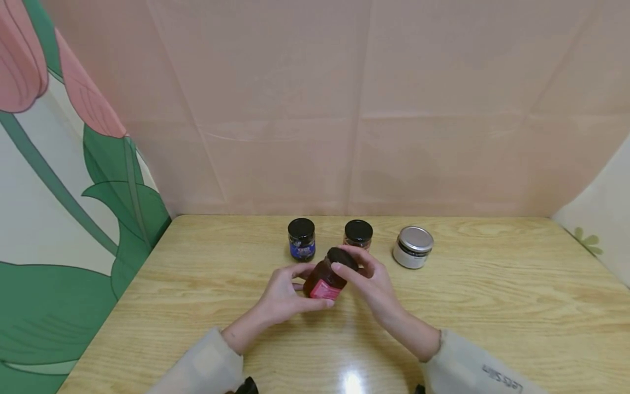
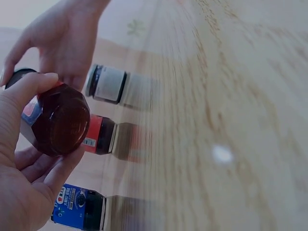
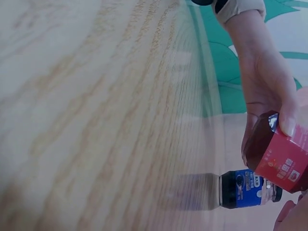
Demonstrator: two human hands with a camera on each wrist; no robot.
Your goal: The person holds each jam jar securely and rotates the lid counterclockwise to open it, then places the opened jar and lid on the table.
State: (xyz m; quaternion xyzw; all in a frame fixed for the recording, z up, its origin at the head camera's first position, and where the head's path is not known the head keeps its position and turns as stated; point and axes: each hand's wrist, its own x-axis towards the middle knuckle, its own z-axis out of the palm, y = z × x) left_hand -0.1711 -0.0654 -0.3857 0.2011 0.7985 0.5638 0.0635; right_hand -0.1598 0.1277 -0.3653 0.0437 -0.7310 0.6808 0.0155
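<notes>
A dark red jar (image 1: 320, 280) with a pink-red label and black lid is held tilted above the table, its lid leaning to the right. My left hand (image 1: 283, 297) grips the jar's lower body, thumb across the front and fingers behind. Around the black lid (image 1: 343, 257) curl the thumb and fingers of my right hand (image 1: 372, 282). The left wrist view shows the faceted jar bottom (image 2: 65, 122) facing the camera. In the right wrist view the pink-red label (image 3: 284, 161) shows, while part of the right hand lies at the frame's lower right corner.
Behind the hands stand a blue-labelled jar (image 1: 302, 241) with a black lid, a red-labelled jar (image 1: 359, 232) partly hidden by the right hand, and a white-labelled jar (image 1: 413, 248) with a silver lid. A pink cloth (image 1: 275, 137) hangs beyond the wooden table's (image 1: 492, 284) back edge.
</notes>
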